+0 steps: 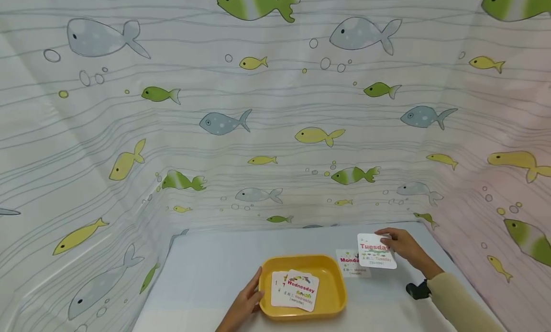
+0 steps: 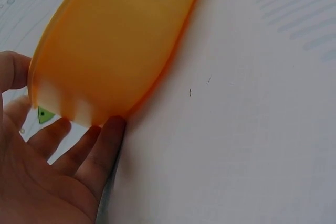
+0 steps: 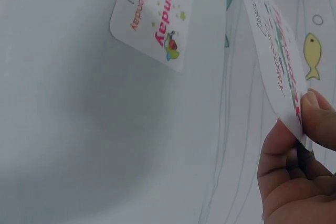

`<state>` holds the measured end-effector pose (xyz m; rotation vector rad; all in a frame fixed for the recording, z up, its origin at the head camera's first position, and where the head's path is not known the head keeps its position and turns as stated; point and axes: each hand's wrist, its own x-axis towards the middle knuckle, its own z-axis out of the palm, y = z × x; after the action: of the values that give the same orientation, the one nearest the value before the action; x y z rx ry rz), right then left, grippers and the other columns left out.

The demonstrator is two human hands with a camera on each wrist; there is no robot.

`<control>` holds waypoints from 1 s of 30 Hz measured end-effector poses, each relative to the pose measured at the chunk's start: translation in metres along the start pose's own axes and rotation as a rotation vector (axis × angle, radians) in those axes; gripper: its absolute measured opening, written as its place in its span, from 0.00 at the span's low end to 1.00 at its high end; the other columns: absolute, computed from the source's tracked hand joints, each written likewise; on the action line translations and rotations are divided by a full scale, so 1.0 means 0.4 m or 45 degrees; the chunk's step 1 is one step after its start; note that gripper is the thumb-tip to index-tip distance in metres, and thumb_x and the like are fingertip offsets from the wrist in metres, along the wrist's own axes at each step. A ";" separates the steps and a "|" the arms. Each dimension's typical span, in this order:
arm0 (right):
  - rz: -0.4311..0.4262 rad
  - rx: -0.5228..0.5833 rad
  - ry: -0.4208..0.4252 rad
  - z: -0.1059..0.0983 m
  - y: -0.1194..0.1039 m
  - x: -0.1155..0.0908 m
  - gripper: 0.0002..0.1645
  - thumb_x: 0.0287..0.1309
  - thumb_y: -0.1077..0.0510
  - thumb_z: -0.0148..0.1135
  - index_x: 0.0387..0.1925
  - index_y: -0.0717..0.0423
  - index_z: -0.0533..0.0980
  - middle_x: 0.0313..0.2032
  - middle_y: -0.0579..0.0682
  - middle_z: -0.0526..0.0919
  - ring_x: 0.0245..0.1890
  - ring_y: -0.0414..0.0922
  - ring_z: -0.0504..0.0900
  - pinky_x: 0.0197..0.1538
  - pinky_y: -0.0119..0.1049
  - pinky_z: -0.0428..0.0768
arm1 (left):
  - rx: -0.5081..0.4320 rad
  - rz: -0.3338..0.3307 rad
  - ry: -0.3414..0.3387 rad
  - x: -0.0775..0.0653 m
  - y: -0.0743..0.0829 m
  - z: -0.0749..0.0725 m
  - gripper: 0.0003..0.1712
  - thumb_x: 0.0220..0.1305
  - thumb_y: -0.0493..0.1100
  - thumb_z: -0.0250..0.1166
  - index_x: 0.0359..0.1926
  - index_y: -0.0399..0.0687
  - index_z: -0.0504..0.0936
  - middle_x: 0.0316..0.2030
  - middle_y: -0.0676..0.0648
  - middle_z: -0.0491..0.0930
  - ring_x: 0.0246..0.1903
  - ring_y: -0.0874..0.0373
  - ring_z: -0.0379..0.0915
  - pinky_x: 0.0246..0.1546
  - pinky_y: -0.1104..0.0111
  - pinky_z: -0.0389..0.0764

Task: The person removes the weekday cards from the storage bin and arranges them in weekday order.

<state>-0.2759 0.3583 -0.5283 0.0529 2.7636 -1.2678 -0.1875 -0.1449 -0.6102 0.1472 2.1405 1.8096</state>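
My right hand [image 1: 400,243] pinches a white card printed "Tuesday" [image 1: 374,258] by its upper right corner, thumb on the printed face. In the right wrist view that card [image 3: 275,51] is tilted nearly edge-on. Behind it on the table lies a "Monday" card [image 1: 350,270], partly covered by it in the head view. My left hand [image 1: 247,301] holds the left side of a yellow tray [image 1: 331,293], its fingertips against the outer wall in the left wrist view. Inside the tray, a "Wednesday" card [image 1: 301,293] overlaps other cards [image 1: 277,293].
The white table [image 1: 215,250] meets a fish-patterned curtain [image 1: 258,203] at the back and both sides. A small black object [image 1: 417,290] shows beside the right wrist, at the sleeve's cuff.
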 end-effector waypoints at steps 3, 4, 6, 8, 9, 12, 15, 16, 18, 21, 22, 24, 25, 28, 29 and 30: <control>0.027 -0.004 0.008 -0.011 0.013 0.010 0.23 0.68 0.58 0.60 0.61 0.60 0.76 0.45 0.59 0.82 0.37 0.48 0.77 0.39 0.39 0.74 | -0.018 0.010 -0.012 -0.002 -0.001 -0.005 0.39 0.75 0.45 0.53 0.80 0.58 0.47 0.77 0.32 0.43 0.70 0.29 0.57 0.51 0.57 0.85; 0.034 -0.012 0.009 -0.013 0.018 0.014 0.23 0.68 0.58 0.60 0.61 0.61 0.76 0.45 0.59 0.82 0.37 0.48 0.77 0.39 0.39 0.74 | -0.023 0.013 -0.015 -0.002 -0.002 -0.007 0.39 0.76 0.46 0.53 0.80 0.58 0.47 0.77 0.32 0.42 0.70 0.29 0.57 0.51 0.57 0.85; 0.045 -0.035 0.014 -0.015 0.027 0.021 0.22 0.68 0.58 0.60 0.61 0.61 0.76 0.46 0.60 0.82 0.37 0.48 0.77 0.39 0.38 0.73 | -0.034 0.012 -0.019 -0.002 -0.002 -0.009 0.39 0.76 0.46 0.53 0.80 0.59 0.46 0.78 0.33 0.41 0.71 0.29 0.56 0.52 0.57 0.85; 0.064 -0.048 0.014 -0.013 0.038 0.024 0.22 0.68 0.59 0.59 0.61 0.62 0.76 0.47 0.61 0.82 0.37 0.48 0.77 0.39 0.38 0.74 | -0.037 0.009 -0.020 -0.003 -0.005 -0.011 0.39 0.76 0.46 0.53 0.80 0.58 0.46 0.78 0.32 0.41 0.71 0.29 0.55 0.52 0.57 0.85; 0.068 -0.059 0.016 -0.011 0.044 0.025 0.22 0.68 0.60 0.59 0.61 0.62 0.76 0.48 0.62 0.82 0.38 0.48 0.76 0.39 0.37 0.74 | -0.038 0.010 -0.021 -0.004 -0.006 -0.011 0.39 0.75 0.46 0.53 0.80 0.58 0.46 0.78 0.32 0.41 0.71 0.28 0.55 0.52 0.57 0.85; 0.076 -0.104 0.022 -0.008 0.061 0.025 0.21 0.68 0.60 0.59 0.59 0.63 0.77 0.51 0.65 0.80 0.39 0.49 0.76 0.39 0.37 0.74 | -0.036 0.014 -0.024 -0.006 -0.009 -0.010 0.39 0.75 0.46 0.53 0.80 0.57 0.46 0.77 0.31 0.42 0.71 0.28 0.55 0.52 0.57 0.85; 0.056 -0.151 0.022 -0.006 0.075 0.028 0.19 0.67 0.61 0.60 0.58 0.63 0.78 0.55 0.68 0.78 0.43 0.52 0.76 0.42 0.40 0.76 | -0.036 0.022 -0.027 -0.007 -0.011 -0.008 0.39 0.76 0.45 0.53 0.80 0.56 0.46 0.77 0.31 0.42 0.70 0.29 0.57 0.51 0.57 0.85; 0.045 -0.171 0.021 -0.005 0.078 0.029 0.19 0.67 0.61 0.60 0.57 0.62 0.79 0.56 0.69 0.78 0.44 0.52 0.76 0.43 0.41 0.76 | -0.035 0.023 -0.026 -0.006 -0.012 -0.007 0.39 0.76 0.46 0.53 0.80 0.56 0.46 0.77 0.31 0.42 0.70 0.29 0.57 0.51 0.57 0.85; 0.018 -0.202 0.011 -0.003 0.083 0.034 0.18 0.67 0.60 0.60 0.56 0.62 0.79 0.57 0.70 0.77 0.45 0.54 0.76 0.45 0.44 0.77 | -0.033 0.019 -0.022 -0.006 -0.013 -0.006 0.39 0.76 0.46 0.53 0.80 0.57 0.46 0.77 0.32 0.42 0.70 0.29 0.58 0.51 0.58 0.85; -0.006 -0.236 -0.007 0.003 0.086 0.038 0.17 0.67 0.61 0.60 0.54 0.62 0.80 0.56 0.70 0.77 0.44 0.54 0.76 0.44 0.46 0.78 | -0.026 0.008 -0.012 -0.005 -0.012 -0.005 0.39 0.75 0.47 0.54 0.80 0.59 0.46 0.78 0.33 0.42 0.70 0.29 0.57 0.52 0.58 0.85; -0.019 -0.267 -0.009 0.005 0.088 0.038 0.16 0.66 0.61 0.60 0.53 0.62 0.80 0.55 0.70 0.78 0.44 0.55 0.77 0.44 0.48 0.78 | -0.024 0.005 -0.011 -0.005 -0.012 -0.005 0.39 0.76 0.48 0.54 0.80 0.59 0.46 0.78 0.32 0.42 0.70 0.29 0.56 0.52 0.58 0.85; -0.055 -0.338 -0.006 0.012 0.090 0.035 0.15 0.65 0.63 0.61 0.51 0.62 0.81 0.54 0.69 0.79 0.47 0.59 0.79 0.47 0.53 0.79 | -0.023 0.003 -0.012 -0.004 -0.011 -0.004 0.39 0.75 0.47 0.54 0.80 0.58 0.47 0.77 0.32 0.42 0.70 0.29 0.56 0.52 0.57 0.85; -0.073 -0.368 -0.001 0.015 0.090 0.034 0.14 0.64 0.64 0.61 0.51 0.62 0.81 0.54 0.69 0.80 0.49 0.62 0.79 0.49 0.56 0.79 | -0.020 0.004 -0.015 -0.004 -0.011 -0.004 0.39 0.76 0.47 0.54 0.80 0.58 0.47 0.77 0.32 0.42 0.70 0.28 0.56 0.52 0.57 0.85; -0.129 -0.451 0.033 0.027 0.094 0.032 0.14 0.62 0.67 0.61 0.49 0.63 0.82 0.54 0.68 0.81 0.57 0.68 0.76 0.57 0.65 0.74 | -0.019 0.019 -0.028 -0.002 -0.014 -0.004 0.38 0.76 0.47 0.53 0.80 0.57 0.46 0.77 0.32 0.42 0.70 0.29 0.58 0.51 0.57 0.85; -0.135 -0.457 0.039 0.032 0.096 0.033 0.14 0.62 0.68 0.60 0.49 0.64 0.81 0.54 0.68 0.81 0.58 0.69 0.74 0.59 0.66 0.73 | -0.020 0.019 -0.030 -0.001 -0.015 -0.005 0.38 0.76 0.47 0.53 0.80 0.58 0.46 0.77 0.32 0.42 0.70 0.29 0.58 0.51 0.58 0.85; -0.134 -0.456 0.044 0.035 0.097 0.034 0.14 0.62 0.69 0.60 0.49 0.64 0.81 0.54 0.68 0.81 0.59 0.70 0.74 0.59 0.66 0.72 | -0.021 0.020 -0.030 -0.001 -0.015 -0.005 0.38 0.76 0.47 0.53 0.80 0.58 0.46 0.77 0.32 0.42 0.70 0.29 0.59 0.51 0.58 0.85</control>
<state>-0.2855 0.3728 -0.5684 -0.1007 3.0113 -0.7775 -0.1870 -0.1480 -0.6159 0.1809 2.1138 1.8249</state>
